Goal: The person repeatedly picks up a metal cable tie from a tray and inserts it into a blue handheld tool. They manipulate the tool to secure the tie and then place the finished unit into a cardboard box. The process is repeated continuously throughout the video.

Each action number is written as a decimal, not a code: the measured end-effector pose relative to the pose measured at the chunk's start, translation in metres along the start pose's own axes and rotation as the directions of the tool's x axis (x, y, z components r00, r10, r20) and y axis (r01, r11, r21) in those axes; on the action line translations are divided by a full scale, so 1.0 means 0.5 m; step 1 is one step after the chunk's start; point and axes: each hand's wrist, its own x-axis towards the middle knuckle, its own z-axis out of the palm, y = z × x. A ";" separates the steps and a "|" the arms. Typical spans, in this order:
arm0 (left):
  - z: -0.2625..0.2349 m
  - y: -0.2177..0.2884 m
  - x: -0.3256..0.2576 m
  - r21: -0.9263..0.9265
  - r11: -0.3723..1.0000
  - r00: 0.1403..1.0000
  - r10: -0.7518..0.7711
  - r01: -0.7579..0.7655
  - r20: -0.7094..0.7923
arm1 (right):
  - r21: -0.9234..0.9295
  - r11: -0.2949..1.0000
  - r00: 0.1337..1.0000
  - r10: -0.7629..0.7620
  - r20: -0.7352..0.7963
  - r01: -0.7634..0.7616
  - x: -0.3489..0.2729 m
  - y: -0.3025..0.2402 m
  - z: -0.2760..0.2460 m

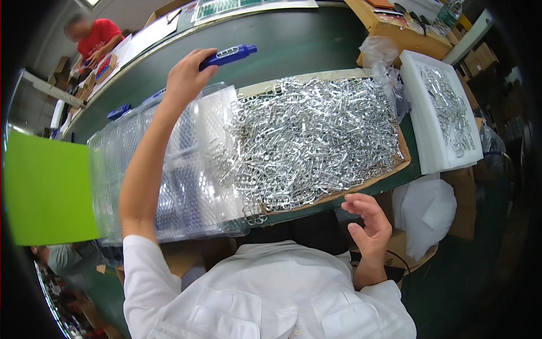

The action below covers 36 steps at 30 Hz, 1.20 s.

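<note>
My left hand [191, 76] is stretched out over the far side of the bench, closed round one end of a thick blue pen-shaped tube [228, 55] with a pale window or label on its side. Below it, my forearm crosses above clear plastic trays [121, 169] with compartments, some with blue things showing through. A large heap of small shiny metal clips [322, 135] fills a shallow cardboard box [404, 153] in front of me; some spill over its left side. Just off the box's near edge my right hand [370, 229] hovers with curved fingers, thumb apart, holding nothing.
A white foam tray [420, 124] with more metal pieces stands at the right, beside crumpled clear plastic bags [387, 70]. A bright green sheet [48, 192] sits at the left. Another blue piece [118, 112] lies beyond the trays. A person in red [100, 37] works at the far left.
</note>
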 end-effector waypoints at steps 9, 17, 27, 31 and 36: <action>0.152 -0.125 0.048 0.242 0.970 0.978 -0.041 -0.009 0.203 | -0.354 0.935 0.966 -0.116 -0.233 0.027 0.048 -0.023 0.020; -0.306 0.017 -0.406 0.229 0.972 0.964 0.019 0.044 -0.266 | -0.829 0.307 0.851 -0.413 0.325 0.467 0.429 -0.037 0.098; -0.336 0.020 -1.307 -0.695 0.396 -0.128 -0.811 0.600 -0.571 | -0.859 0.241 0.871 0.089 0.483 0.451 0.687 0.152 -0.058; -0.222 0.079 -1.619 -0.572 -0.106 -0.285 -0.930 0.814 -0.234 | -0.941 0.077 0.944 -0.006 0.330 0.329 0.662 0.088 -0.049; -0.001 0.216 -1.825 0.286 -0.021 -0.146 -0.893 0.958 0.426 | -0.921 0.245 0.953 -0.100 0.286 0.302 0.506 -0.004 0.005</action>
